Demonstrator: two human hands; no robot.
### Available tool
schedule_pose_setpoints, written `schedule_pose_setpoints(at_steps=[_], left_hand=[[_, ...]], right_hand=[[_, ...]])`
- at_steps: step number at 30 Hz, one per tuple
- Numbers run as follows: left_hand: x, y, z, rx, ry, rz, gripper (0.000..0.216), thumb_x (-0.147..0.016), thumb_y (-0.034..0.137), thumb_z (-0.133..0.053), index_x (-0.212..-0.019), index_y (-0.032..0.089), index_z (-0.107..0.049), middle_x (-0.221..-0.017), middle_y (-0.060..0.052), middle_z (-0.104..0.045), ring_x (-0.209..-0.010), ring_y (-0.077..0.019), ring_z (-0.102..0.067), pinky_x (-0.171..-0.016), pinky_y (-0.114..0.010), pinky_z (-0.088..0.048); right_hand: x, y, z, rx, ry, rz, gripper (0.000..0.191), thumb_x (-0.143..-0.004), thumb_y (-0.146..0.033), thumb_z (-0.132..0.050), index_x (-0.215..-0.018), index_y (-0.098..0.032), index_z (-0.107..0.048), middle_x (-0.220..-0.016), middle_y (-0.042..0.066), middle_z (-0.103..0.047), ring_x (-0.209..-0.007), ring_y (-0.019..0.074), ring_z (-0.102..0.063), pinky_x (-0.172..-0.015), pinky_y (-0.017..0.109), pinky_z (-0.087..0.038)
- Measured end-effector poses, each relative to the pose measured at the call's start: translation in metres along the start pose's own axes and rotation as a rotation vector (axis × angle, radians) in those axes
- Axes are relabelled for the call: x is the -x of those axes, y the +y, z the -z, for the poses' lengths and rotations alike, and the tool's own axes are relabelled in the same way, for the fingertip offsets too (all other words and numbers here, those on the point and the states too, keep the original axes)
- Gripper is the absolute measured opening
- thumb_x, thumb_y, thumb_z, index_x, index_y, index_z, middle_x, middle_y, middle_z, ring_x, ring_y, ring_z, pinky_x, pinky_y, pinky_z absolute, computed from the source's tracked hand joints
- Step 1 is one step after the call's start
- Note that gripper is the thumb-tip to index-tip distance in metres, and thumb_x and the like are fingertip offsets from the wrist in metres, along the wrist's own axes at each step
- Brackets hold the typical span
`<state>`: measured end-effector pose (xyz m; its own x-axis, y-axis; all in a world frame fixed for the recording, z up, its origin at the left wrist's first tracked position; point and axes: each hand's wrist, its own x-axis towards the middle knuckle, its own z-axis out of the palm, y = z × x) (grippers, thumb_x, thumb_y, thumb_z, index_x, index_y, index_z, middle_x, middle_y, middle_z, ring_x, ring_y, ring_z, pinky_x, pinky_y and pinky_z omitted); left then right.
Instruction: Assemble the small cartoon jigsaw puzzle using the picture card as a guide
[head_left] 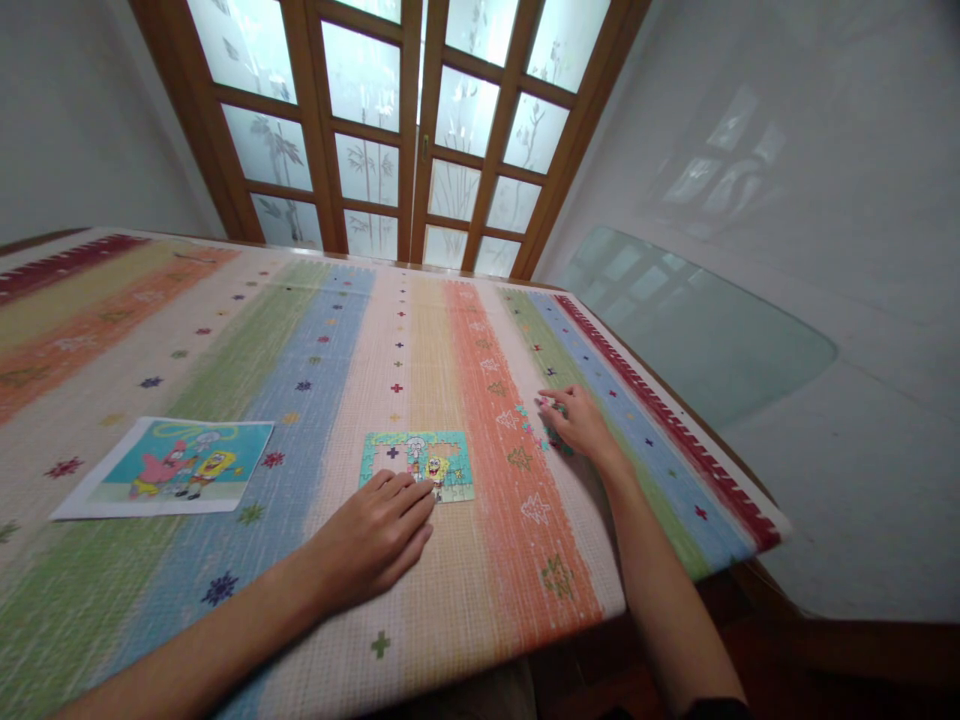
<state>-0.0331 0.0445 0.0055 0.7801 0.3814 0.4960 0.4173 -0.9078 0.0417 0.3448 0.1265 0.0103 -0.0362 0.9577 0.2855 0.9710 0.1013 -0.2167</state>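
On the counter (450, 600), the left hand (394, 525), its grip slack, is lying over the partly joined puzzle's (440, 468) near edge, ideally pressing lightly to spare the joins, while the right hand (576, 422) is touching loose pieces (531, 430), any pinch impossible to tell.

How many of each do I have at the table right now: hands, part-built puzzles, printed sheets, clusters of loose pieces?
Hands: 2 (left hand, right hand)
Part-built puzzle: 1
Printed sheet: 1
Cluster of loose pieces: 1, partly hidden; single pieces too small to count
Total: 5
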Motion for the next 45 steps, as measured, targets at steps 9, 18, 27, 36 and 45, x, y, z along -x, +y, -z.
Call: schedule_pose_setpoints(at_steps=[9,18,27,36,45], left_hand=[[-0.001,0.001,0.002,-0.013,0.018,-0.009,0.028,-0.104,0.018,-0.041,-0.117,0.01,-0.064,-0.115,-0.015,-0.072,-0.098,-0.0291,-0.065,-0.087,-0.048,-0.053],[0.0,-0.001,0.0,-0.004,-0.005,-0.01,0.029,-0.104,0.019,-0.04,-0.117,0.009,-0.064,-0.115,-0.016,-0.072,-0.099,-0.0303,-0.065,-0.087,-0.049,-0.052],[0.0,0.0,0.0,-0.015,0.004,-0.002,0.028,-0.104,0.02,-0.041,-0.114,0.012,-0.065,-0.113,-0.014,-0.072,-0.098,-0.0288,-0.065,-0.087,-0.048,-0.052],[-0.001,0.0,0.0,0.006,-0.002,0.007,0.025,-0.103,0.019,-0.044,-0.115,0.012,-0.065,-0.114,-0.015,-0.072,-0.098,-0.0288,-0.065,-0.088,-0.047,-0.051],[-0.002,0.001,0.002,0.014,-0.017,0.016,0.026,-0.103,0.019,-0.042,-0.114,0.013,-0.065,-0.113,-0.014,-0.072,-0.098,-0.0292,-0.065,-0.087,-0.048,-0.052]], right_hand=[[-0.006,-0.01,-0.011,-0.129,-0.073,0.156,0.017,-0.088,-0.02,-0.066,-0.102,-0.021,-0.076,-0.096,0.009,-0.067,-0.095,0.0238,-0.062,-0.09,0.037,-0.046],[-0.002,-0.047,0.006,-0.576,-0.163,0.019,0.012,-0.083,-0.032,-0.067,-0.078,-0.021,-0.065,-0.072,0.003,-0.068,-0.061,0.0155,-0.058,-0.061,0.029,-0.044],[0.017,-0.131,-0.025,-0.828,-0.235,0.14,0.011,-0.086,-0.028,-0.072,-0.088,-0.018,-0.072,-0.072,0.001,-0.069,-0.064,0.0137,-0.059,-0.062,0.028,-0.045],[0.023,-0.141,-0.03,-0.595,-0.073,0.336,0.004,-0.09,-0.019,-0.072,-0.086,-0.018,-0.075,-0.085,0.003,-0.067,-0.079,0.0165,-0.059,-0.075,0.031,-0.047],[0.023,-0.137,-0.028,-0.518,-0.109,0.373,0.008,-0.09,-0.026,-0.075,-0.094,-0.021,-0.08,-0.092,0.005,-0.063,-0.087,0.0193,-0.06,-0.081,0.034,-0.047]])
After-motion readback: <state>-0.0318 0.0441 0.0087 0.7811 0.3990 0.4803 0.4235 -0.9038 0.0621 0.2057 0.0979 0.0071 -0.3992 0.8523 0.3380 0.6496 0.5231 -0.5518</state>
